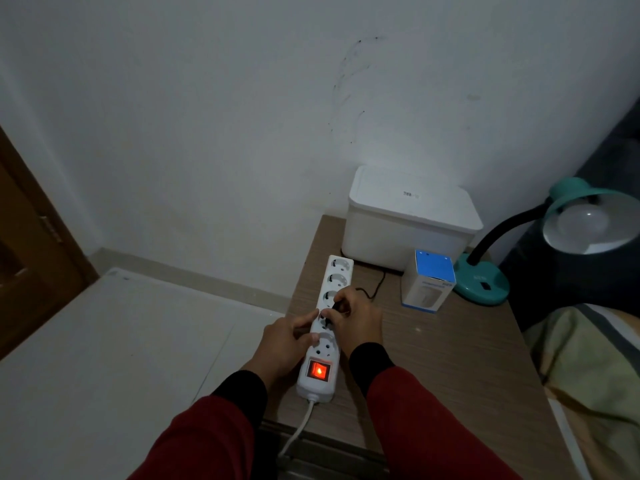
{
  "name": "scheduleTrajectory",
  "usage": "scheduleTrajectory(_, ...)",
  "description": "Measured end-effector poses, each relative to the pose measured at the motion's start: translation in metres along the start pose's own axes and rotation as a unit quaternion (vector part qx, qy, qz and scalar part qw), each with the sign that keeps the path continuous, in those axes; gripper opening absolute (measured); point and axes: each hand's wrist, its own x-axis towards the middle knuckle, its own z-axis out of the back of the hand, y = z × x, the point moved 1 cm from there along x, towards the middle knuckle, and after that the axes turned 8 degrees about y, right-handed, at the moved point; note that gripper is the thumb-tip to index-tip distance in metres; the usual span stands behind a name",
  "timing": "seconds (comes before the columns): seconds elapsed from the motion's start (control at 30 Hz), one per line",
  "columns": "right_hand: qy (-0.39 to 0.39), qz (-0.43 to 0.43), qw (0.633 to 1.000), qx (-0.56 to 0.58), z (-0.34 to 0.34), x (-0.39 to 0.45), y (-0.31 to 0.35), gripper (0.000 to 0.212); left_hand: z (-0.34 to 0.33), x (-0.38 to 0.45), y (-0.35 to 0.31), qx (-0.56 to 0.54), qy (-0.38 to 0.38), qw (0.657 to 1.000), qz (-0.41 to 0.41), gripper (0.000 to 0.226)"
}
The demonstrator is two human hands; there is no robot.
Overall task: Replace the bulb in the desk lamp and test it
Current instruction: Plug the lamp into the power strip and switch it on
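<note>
A white power strip [337,271] lies along the left side of the wooden bedside table [450,358], its red switch [318,370] glowing. My left hand [284,344] grips the strip's left edge. My right hand [356,322] pinches a black plug [335,307] at one of the middle sockets. Its thin black cord [375,289] runs off toward the back. The teal desk lamp [485,282] stands at the table's right edge on a black gooseneck. Its shade [588,216] faces me, with a white bulb [585,220] inside, unlit.
A blue and white bulb box [429,282] stands upright between the strip and the lamp base. Behind it is a white lidded container [408,216] against the wall. A bed with a pale blanket [595,368] borders the table on the right. The strip's white cable [301,424] hangs over the front edge.
</note>
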Motion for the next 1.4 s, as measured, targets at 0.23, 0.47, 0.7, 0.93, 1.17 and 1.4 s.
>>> scheduleTrajectory(0.23,0.009,0.005,1.000,0.013,0.000,0.000,-0.002,0.016,0.001,0.000,0.001,-0.006,-0.002,1.000,0.004,0.047)
scheduleTrajectory(0.47,0.041,0.032,0.999,-0.001,0.006,-0.004,-0.006,0.015,0.001,-0.001,-0.002,-0.009,-0.005,1.000,0.009,0.048)
scheduleTrajectory(0.7,0.031,0.011,0.997,-0.067,0.004,-0.006,-0.008,0.019,0.000,-0.002,-0.004,-0.009,-0.012,1.000,0.006,0.047)
scheduleTrajectory(0.93,0.051,-0.006,0.992,-0.119,0.001,-0.007,-0.007,0.020,0.001,-0.002,-0.004,-0.002,-0.009,1.000,0.017,0.049)
scheduleTrajectory(1.17,0.080,0.007,0.982,-0.169,0.005,-0.008,-0.001,0.021,-0.001,-0.001,-0.004,0.016,-0.007,1.000,0.022,0.048)
scheduleTrajectory(1.4,0.243,-0.001,0.953,-0.182,0.031,-0.004,0.009,0.054,-0.005,-0.001,-0.012,0.084,-0.002,0.995,0.045,0.048)
